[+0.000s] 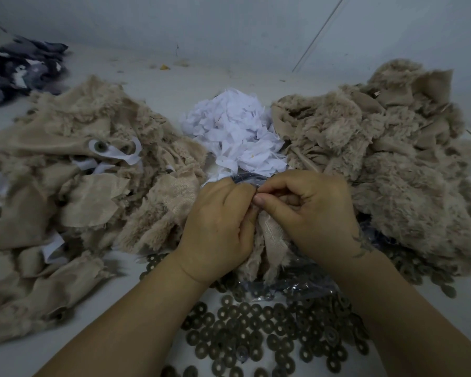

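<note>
The beige plush piece (272, 240) sits just on the near side of the heap of white patches (237, 131). It is bunched up with its woven backing outward, likely so that the spot being worked on is exposed. The left hand (218, 227) has its fingers curled round the piece from the side to steady it. The right hand (307, 213) pinches its top edge between thumb and forefinger; whether some small part sits in that pinch is hidden. The hands meet at the fingertips, which suits fine fitting work.

Nearer than the white heap, past the hands, dark ring washers (256, 336) lie scattered on the pale surface (174, 85) within easy reach, and a clear plastic bag (291, 291) lies crumpled under the piece. Left of the white heap is a pile of plush pieces (79, 186), several with a round eye (100, 146) and a white patch fitted — seemingly the finished lot. Right of the heap a second plush pile (378, 159) shows no eyes — probably stock waiting its turn. Far left of the heap and beyond it lies a dark patterned cloth (19, 63)
</note>
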Action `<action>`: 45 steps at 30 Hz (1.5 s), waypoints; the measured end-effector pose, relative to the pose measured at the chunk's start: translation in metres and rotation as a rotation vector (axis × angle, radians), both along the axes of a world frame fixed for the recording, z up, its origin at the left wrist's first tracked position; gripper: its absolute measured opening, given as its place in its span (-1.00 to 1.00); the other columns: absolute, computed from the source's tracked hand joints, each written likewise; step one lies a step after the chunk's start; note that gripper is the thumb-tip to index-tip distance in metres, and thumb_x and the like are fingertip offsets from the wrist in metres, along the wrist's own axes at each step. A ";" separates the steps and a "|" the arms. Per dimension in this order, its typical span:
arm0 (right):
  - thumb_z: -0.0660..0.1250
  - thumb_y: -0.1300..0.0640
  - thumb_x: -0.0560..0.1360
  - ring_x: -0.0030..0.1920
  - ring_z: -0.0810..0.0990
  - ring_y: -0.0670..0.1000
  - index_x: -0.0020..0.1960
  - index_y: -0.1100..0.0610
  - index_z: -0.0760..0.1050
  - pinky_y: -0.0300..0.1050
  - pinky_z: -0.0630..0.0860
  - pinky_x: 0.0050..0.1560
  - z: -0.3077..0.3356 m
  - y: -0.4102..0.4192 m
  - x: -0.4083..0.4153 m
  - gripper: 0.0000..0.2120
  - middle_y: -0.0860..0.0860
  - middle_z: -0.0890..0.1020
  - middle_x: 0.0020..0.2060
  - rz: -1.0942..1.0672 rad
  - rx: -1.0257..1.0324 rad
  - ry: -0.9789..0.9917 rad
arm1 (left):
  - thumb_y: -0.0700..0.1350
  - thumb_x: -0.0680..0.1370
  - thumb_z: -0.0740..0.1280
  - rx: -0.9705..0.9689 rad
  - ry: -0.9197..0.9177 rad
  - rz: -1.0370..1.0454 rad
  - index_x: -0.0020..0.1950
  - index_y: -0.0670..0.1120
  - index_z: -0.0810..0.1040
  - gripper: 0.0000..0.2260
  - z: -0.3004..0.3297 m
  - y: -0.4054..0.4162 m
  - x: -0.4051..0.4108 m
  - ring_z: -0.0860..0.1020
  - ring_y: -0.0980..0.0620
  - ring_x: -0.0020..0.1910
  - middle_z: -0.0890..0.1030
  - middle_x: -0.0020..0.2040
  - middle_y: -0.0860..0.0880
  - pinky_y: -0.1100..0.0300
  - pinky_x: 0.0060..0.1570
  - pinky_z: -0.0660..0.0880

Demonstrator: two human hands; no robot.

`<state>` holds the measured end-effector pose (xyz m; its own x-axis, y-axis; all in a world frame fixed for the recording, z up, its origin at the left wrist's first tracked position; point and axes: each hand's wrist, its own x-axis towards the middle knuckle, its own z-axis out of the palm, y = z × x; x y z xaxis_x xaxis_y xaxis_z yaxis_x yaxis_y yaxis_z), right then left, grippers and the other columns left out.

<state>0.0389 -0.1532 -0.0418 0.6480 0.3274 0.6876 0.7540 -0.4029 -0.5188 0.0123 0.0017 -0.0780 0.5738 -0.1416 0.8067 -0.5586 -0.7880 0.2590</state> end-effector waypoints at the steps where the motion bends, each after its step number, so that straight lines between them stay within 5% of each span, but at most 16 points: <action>1: 0.52 0.21 0.41 -0.24 0.65 -0.10 -0.13 0.19 0.71 -0.19 0.59 -0.21 0.000 0.000 0.000 -0.94 0.00 0.71 -0.27 -0.004 -0.004 -0.002 | -0.26 0.56 0.23 0.010 -0.008 0.008 -0.12 -0.31 0.60 -0.81 0.000 0.000 0.000 0.47 -0.12 -0.31 0.55 -0.28 -0.17 0.02 -0.28 0.42; 6: 0.49 0.20 0.41 -0.25 0.63 -0.09 -0.15 0.19 0.71 -0.30 0.53 -0.22 0.000 0.005 -0.003 -0.94 -0.01 0.71 -0.30 -0.054 -0.052 -0.053 | -0.26 0.57 0.20 0.051 -0.025 0.037 -0.19 -0.30 0.57 -0.79 0.001 0.000 0.002 0.45 -0.15 -0.33 0.52 -0.31 -0.18 0.00 -0.30 0.39; 12: 0.55 0.23 0.40 -0.16 0.70 -0.20 0.01 0.09 0.67 -0.33 0.62 -0.08 -0.002 0.005 -0.002 -0.79 -0.12 0.70 -0.16 0.026 0.153 0.410 | -0.17 0.58 0.18 0.040 0.045 0.071 -0.08 -0.31 0.56 -0.76 0.006 0.006 0.006 0.49 -0.17 -0.27 0.55 -0.24 -0.19 0.01 -0.23 0.42; 27: 0.44 0.21 0.51 -0.25 0.61 -0.10 -0.10 0.18 0.67 -0.34 0.49 -0.23 -0.002 0.009 -0.005 -0.95 -0.01 0.67 -0.25 -0.087 -0.075 0.224 | -0.26 0.55 0.18 0.113 -0.046 0.065 -0.28 -0.19 0.44 -0.79 0.005 0.004 0.005 0.38 -0.08 -0.39 0.43 -0.38 -0.10 0.06 -0.30 0.31; 31: 0.50 0.02 0.46 -0.23 0.59 -0.18 0.00 0.10 0.66 -0.45 0.44 -0.19 0.008 0.006 -0.007 -0.81 -0.07 0.67 -0.20 -0.111 -0.144 0.235 | -0.13 0.56 0.18 -0.135 0.135 0.043 -0.10 -0.22 0.55 -0.79 0.009 0.006 0.007 0.47 -0.01 -0.27 0.55 -0.25 -0.07 0.17 -0.23 0.36; 34: 0.51 -0.22 0.32 -0.31 0.47 -0.28 -0.12 -0.03 0.51 -0.46 0.35 -0.33 0.015 0.002 -0.007 -0.67 -0.20 0.53 -0.33 -0.324 -0.232 0.213 | -0.10 0.55 0.23 -0.349 0.154 0.068 -0.07 -0.15 0.57 -0.83 0.015 0.013 0.009 0.46 0.11 -0.29 0.51 -0.27 0.07 0.38 -0.26 0.36; 37: 0.52 -0.18 0.36 -0.53 0.35 -0.16 -0.40 0.04 0.34 -0.35 0.21 -0.51 0.013 -0.001 -0.005 -0.55 -0.14 0.37 -0.58 -0.325 -0.265 0.335 | -0.07 0.58 0.27 -0.457 0.243 0.051 -0.21 -0.14 0.54 -0.78 0.013 0.017 0.012 0.52 0.02 -0.37 0.51 -0.38 0.00 0.06 -0.33 0.49; 39: 0.47 -0.05 0.46 -0.52 0.41 -0.10 -0.40 0.18 0.42 -0.16 0.39 -0.48 0.008 -0.002 -0.004 -0.57 -0.01 0.47 -0.55 -0.219 -0.167 0.514 | -0.08 0.59 0.27 -0.480 0.273 0.025 -0.26 -0.14 0.52 -0.74 0.011 0.017 0.013 0.50 0.00 -0.39 0.49 -0.40 0.01 0.07 -0.38 0.44; 41: 0.39 0.08 0.56 -0.27 0.67 0.14 -0.20 0.26 0.60 0.08 0.63 -0.22 0.005 0.001 -0.004 -0.73 0.19 0.68 -0.30 -0.080 0.121 0.731 | -0.09 0.60 0.28 -0.455 0.271 0.052 -0.18 -0.06 0.56 -0.82 0.011 0.015 0.014 0.47 0.10 -0.29 0.49 -0.29 0.09 0.23 -0.26 0.41; 43: 0.32 0.17 0.61 -0.07 0.73 0.13 -0.07 0.18 0.69 0.09 0.65 -0.03 0.003 0.004 -0.005 -0.81 0.13 0.74 -0.12 0.070 0.443 0.939 | -0.07 0.60 0.31 -0.452 0.224 0.154 -0.04 -0.09 0.59 -0.88 0.012 0.016 0.013 0.43 0.13 -0.15 0.46 -0.11 0.05 0.45 -0.14 0.35; 45: 0.29 0.19 0.62 0.00 0.73 0.13 -0.02 0.16 0.69 0.06 0.63 0.04 0.001 0.005 -0.003 -0.80 0.13 0.74 -0.05 0.124 0.567 1.020 | 0.02 0.58 0.30 -0.438 0.136 0.202 -0.20 -0.07 0.50 -0.78 0.012 0.015 0.010 0.38 0.13 -0.22 0.43 -0.19 0.05 0.41 -0.19 0.31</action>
